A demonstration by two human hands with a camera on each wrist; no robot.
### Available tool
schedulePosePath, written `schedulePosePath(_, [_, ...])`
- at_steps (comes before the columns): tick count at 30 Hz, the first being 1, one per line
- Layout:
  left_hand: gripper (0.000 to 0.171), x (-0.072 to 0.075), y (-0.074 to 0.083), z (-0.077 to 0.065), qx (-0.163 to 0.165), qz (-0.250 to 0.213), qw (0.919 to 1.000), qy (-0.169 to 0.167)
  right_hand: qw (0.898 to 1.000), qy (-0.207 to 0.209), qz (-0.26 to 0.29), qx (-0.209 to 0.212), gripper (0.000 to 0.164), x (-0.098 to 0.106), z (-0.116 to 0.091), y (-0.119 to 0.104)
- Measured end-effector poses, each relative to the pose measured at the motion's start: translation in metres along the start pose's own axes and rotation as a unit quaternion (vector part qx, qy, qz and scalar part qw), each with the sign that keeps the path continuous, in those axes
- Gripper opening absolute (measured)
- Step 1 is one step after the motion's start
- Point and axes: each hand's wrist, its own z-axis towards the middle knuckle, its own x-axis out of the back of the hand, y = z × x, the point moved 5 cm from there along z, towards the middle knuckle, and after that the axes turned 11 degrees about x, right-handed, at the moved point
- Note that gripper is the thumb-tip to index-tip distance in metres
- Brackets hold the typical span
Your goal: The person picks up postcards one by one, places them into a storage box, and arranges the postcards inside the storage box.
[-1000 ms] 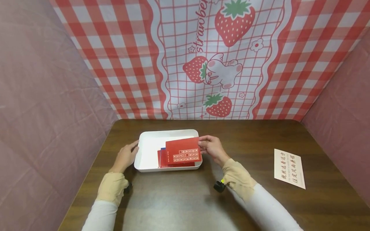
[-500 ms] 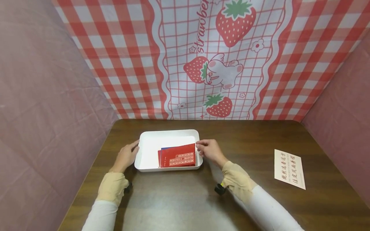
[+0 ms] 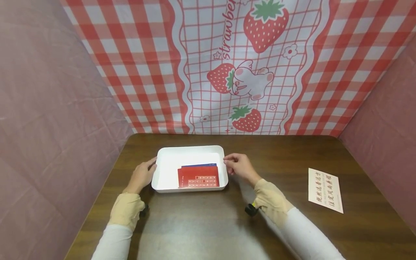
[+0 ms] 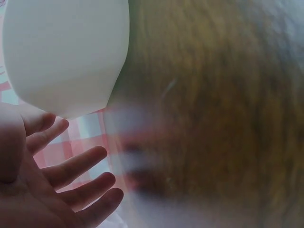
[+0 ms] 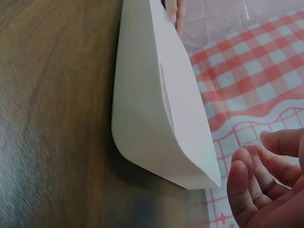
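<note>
A white rectangular tray point(image 3: 169, 159) stands on the table toward the back. Inside it a red card point(image 3: 199, 177) with white printed characters lies over a blue card point(image 3: 212, 165), and another red edge shows at their left. My left hand point(image 3: 140, 177) is at the tray's left end, thumb and index finger at the rim. Its fingers point(image 4: 78, 166) are spread and fairly straight in the left wrist view. Just off the tray's right end, my right hand point(image 3: 240, 168) holds nothing. The right wrist view shows its fingers point(image 5: 240, 183) loosely bent, apart from the tray.
A cream card point(image 3: 325, 190) with red and dark writing lies at the right of the brown table point(image 3: 195, 224). Behind the table hangs a red-and-white strawberry cloth point(image 3: 146, 72). Pink fabric point(image 3: 48, 119) flanks both sides.
The right hand has lowered the red card into the tray, let it go and drawn slightly back to the right. The left hand has stayed at the tray's left end.
</note>
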Motion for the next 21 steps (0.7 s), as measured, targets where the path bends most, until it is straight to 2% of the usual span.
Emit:
schedulePosePath(6, [0.045, 0.001, 0.001, 0.000, -0.005, 0.000, 0.9999, 0.010, 1.000, -0.004, -0.020, 0.021, 0.022, 0.013, 0.000, -0.006])
schedulePosePath(13, [0.046, 0.002, 0.001, 0.001, 0.003, -0.004, 1.0000, 0.001, 0.999, -0.006, -0.041, 0.026, 0.024, 0.034, 0.000, -0.006])
schedulePosePath(18, [0.046, 0.002, 0.001, 0.001, 0.004, -0.001, 1.0000, 0.002, 0.996, -0.035, -0.073, 0.042, 0.029, 0.045, -0.002, -0.004])
schedulePosePath(21, [0.046, 0.001, 0.001, 0.001, 0.002, 0.001, 1.0000, 0.002, 0.990, -0.061, -0.110, 0.057, 0.033, 0.050, -0.003, -0.005])
